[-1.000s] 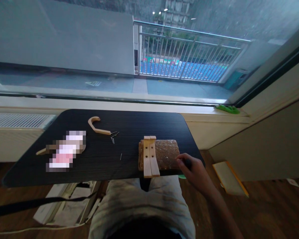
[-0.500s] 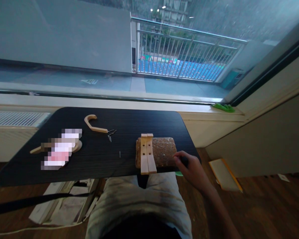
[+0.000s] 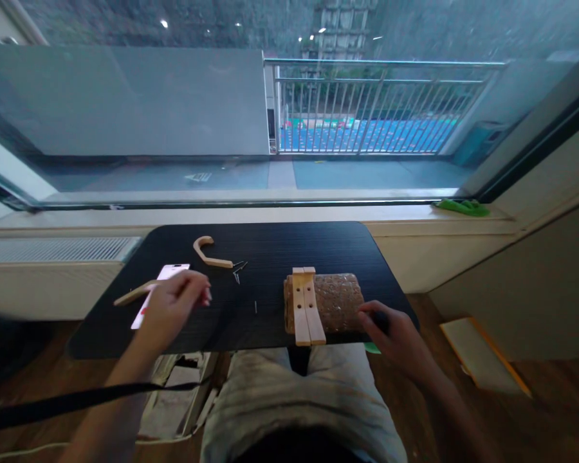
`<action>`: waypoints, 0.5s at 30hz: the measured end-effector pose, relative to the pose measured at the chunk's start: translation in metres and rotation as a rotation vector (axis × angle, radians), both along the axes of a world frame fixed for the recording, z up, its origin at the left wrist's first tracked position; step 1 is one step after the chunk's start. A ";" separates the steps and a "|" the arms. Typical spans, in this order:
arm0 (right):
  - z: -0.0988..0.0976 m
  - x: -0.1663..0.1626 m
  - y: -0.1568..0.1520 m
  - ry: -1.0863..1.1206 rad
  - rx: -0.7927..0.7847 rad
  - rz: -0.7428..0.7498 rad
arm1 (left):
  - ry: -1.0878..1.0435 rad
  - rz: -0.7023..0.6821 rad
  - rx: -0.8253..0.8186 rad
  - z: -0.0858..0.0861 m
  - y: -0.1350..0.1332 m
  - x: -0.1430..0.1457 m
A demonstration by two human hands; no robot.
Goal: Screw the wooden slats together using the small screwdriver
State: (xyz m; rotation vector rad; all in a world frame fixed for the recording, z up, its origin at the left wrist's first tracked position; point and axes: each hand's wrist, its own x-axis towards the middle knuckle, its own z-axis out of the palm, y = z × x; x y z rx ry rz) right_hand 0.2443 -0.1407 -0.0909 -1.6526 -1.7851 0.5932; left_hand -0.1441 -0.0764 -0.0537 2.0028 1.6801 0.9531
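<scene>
My right hand is closed around a black-handled tool, at the right edge of a brown wrapped block. The tool's far end is hidden. Two pale wooden pieces with dark holes lie side by side across the block's left part. Over the phone at the table's left, my left hand has its fingers curled together; what is in them, if anything, I cannot make out. A wooden stick-like piece lies partly under that hand.
On the black table lie a curved wooden hook, several loose screws and a single screw. A green cloth rests on the windowsill. A dark strap crosses at lower left, above a box.
My left hand has come into view from the lower left, over the phone. My right hand stays by the block. The whole view has shifted, so the table appears further right.
</scene>
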 end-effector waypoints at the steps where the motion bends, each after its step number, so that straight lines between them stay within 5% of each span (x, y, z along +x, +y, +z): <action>1: 0.001 0.000 0.000 -0.001 0.003 -0.001 | 0.064 -0.085 -0.012 -0.010 0.003 0.004; 4: 0.001 0.003 -0.002 -0.011 -0.001 -0.014 | 0.271 -0.396 0.049 -0.044 0.011 0.018; 7: -0.001 0.006 -0.003 -0.019 -0.011 -0.026 | 0.418 -0.472 0.132 -0.068 0.014 0.023; 15: -0.001 0.003 0.002 -0.012 0.003 -0.029 | 0.596 -0.532 0.081 -0.063 0.013 0.029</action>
